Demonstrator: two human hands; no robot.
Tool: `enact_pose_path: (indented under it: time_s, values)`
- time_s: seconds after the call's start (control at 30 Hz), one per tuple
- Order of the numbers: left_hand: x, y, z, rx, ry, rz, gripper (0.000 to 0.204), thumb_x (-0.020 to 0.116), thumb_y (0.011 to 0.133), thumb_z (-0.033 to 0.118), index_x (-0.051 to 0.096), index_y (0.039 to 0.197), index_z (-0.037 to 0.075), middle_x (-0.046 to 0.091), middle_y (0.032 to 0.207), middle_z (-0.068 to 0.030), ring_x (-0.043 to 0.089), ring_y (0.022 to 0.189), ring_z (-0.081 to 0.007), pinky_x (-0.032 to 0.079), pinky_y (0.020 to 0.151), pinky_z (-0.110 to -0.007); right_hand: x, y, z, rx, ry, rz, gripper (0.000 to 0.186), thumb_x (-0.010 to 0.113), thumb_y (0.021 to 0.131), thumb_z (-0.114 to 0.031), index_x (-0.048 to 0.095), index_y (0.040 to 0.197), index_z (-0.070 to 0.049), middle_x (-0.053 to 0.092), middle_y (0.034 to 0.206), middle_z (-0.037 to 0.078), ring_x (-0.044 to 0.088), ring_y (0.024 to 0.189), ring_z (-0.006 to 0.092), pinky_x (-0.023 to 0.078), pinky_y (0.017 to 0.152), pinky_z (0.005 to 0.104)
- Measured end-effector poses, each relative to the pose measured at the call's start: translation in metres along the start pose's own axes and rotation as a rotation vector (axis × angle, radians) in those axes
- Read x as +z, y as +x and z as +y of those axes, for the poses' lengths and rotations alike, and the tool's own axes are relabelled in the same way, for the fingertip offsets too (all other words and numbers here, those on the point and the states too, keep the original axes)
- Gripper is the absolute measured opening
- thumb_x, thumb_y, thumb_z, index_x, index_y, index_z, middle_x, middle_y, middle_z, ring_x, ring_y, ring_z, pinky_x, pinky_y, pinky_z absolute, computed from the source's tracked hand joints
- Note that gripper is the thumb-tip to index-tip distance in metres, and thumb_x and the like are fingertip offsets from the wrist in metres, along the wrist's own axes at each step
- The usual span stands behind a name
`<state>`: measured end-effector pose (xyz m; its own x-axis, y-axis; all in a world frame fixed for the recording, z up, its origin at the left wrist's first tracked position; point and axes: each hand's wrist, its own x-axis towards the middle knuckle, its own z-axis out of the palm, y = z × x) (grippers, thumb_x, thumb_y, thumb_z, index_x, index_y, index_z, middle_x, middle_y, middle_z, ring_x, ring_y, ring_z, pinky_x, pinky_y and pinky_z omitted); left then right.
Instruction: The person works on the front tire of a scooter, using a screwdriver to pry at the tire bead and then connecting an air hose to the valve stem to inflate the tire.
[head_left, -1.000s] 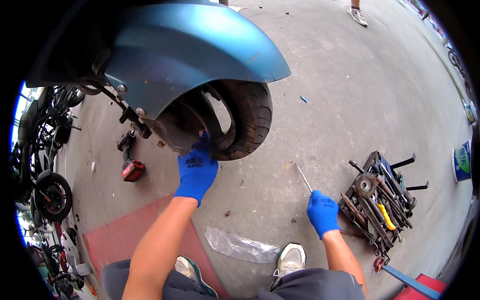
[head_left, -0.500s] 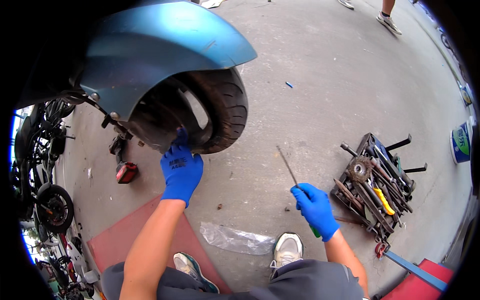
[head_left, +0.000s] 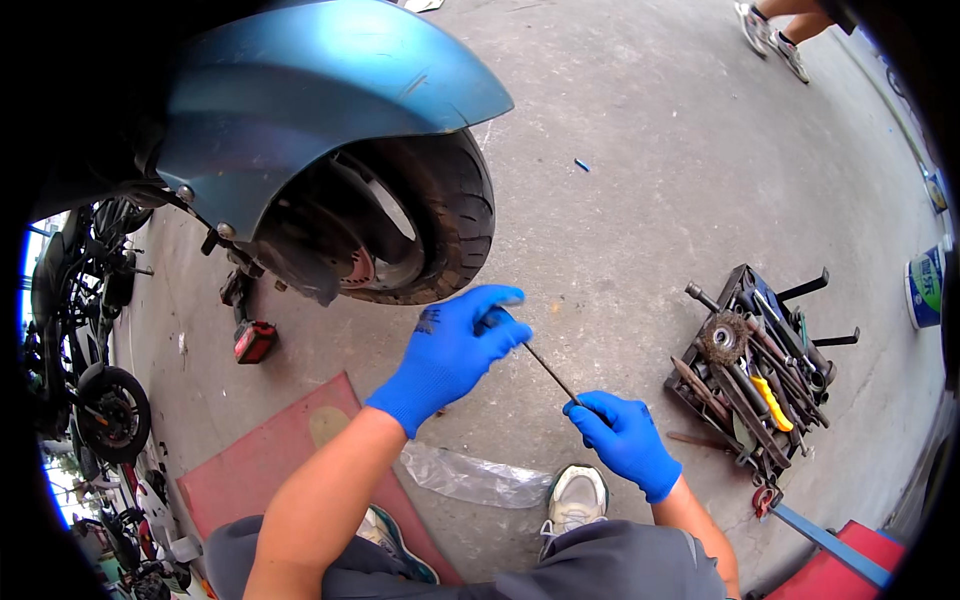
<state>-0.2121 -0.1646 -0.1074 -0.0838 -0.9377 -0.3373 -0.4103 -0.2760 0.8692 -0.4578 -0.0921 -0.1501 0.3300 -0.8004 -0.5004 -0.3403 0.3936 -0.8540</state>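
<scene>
In my right hand [head_left: 628, 443], gloved in blue, is a long thin-shafted screwdriver [head_left: 552, 374]; its handle is hidden by the closed fingers. My left hand [head_left: 445, 348], also gloved in blue, has its fingers and thumb around the far end of the shaft. The tip cannot be made out among them. Just beyond the left hand is a scooter wheel with a black tyre [head_left: 463, 215], under a glossy blue fender [head_left: 330, 80]. The wheel's inner side is dark and dirty.
A tray of tools [head_left: 745, 375] with a round wire brush [head_left: 722, 338] stands at the right. A red-and-black power tool [head_left: 255, 342] lies left of the wheel. Near my shoes are clear plastic film [head_left: 475, 478] and a red mat [head_left: 250, 455]. Someone walks [head_left: 785, 50] at the far right.
My left hand has come away from the wheel, moving right to the screwdriver's shaft. The shaft now slants more to the left. The passer-by's feet have shifted.
</scene>
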Motion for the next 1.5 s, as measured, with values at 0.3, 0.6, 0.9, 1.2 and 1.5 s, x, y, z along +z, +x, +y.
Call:
enact_pose_path:
  time_s: [0.3, 0.6, 0.9, 1.2, 1.5]
  values:
    - [-0.008, 0.007, -0.029, 0.244, 0.495, 0.215, 0.046, 0.075, 0.086, 0.036, 0.066, 0.117, 0.003, 0.072, 0.101, -0.0156, 0.070, 0.093, -0.0251, 0.054, 0.081, -0.034, -0.007, 0.035, 0.005, 0.013, 0.109, 0.194, 0.027, 0.051, 0.100, -0.022, 0.066, 0.113, -0.004, 0.057, 0.067, 0.002, 0.051, 0.060, 0.0074, 0.042, 0.055, 0.0261]
    - [-0.031, 0.000, -0.033, -0.076, 0.740, 0.048, 0.050, 0.070, 0.086, 0.048, 0.068, 0.109, 0.003, 0.071, 0.099, -0.0160, 0.068, 0.088, -0.0292, 0.052, 0.079, -0.039, 0.014, 0.050, -0.057, -0.251, 0.037, 0.179, 0.024, 0.053, 0.097, -0.013, 0.064, 0.116, -0.002, 0.056, 0.066, 0.012, 0.053, 0.057, 0.0133, 0.045, 0.056, 0.0320]
    - [-0.025, 0.003, 0.020, 0.061, 0.115, 0.541, 0.057, 0.077, 0.086, 0.031, 0.054, 0.125, -0.004, 0.062, 0.090, -0.0079, 0.059, 0.077, -0.0132, 0.049, 0.071, -0.027, 0.027, 0.045, -0.026, -0.242, -0.106, 0.165, 0.023, 0.054, 0.097, -0.015, 0.064, 0.114, -0.002, 0.062, 0.070, 0.019, 0.062, 0.059, 0.0275, 0.046, 0.057, 0.0382]
    - [-0.029, 0.023, 0.014, 0.256, 0.232, 0.479, 0.069, 0.077, 0.083, 0.042, 0.053, 0.127, -0.005, 0.065, 0.111, -0.0163, 0.064, 0.099, -0.0256, 0.051, 0.086, -0.035, 0.013, 0.038, -0.076, -0.469, -0.100, 0.406, 0.021, 0.056, 0.094, -0.010, 0.062, 0.113, -0.005, 0.062, 0.075, 0.018, 0.062, 0.062, 0.0316, 0.046, 0.057, 0.0388]
    - [-0.037, 0.013, 0.007, 0.217, 0.324, 0.332, 0.076, 0.077, 0.081, 0.044, 0.050, 0.131, -0.005, 0.061, 0.124, -0.0201, 0.060, 0.116, -0.0301, 0.047, 0.097, -0.039, 0.028, 0.047, -0.053, -0.452, -0.314, 0.394, 0.019, 0.055, 0.093, -0.012, 0.060, 0.110, -0.005, 0.066, 0.080, 0.020, 0.064, 0.071, 0.0401, 0.050, 0.062, 0.0461]
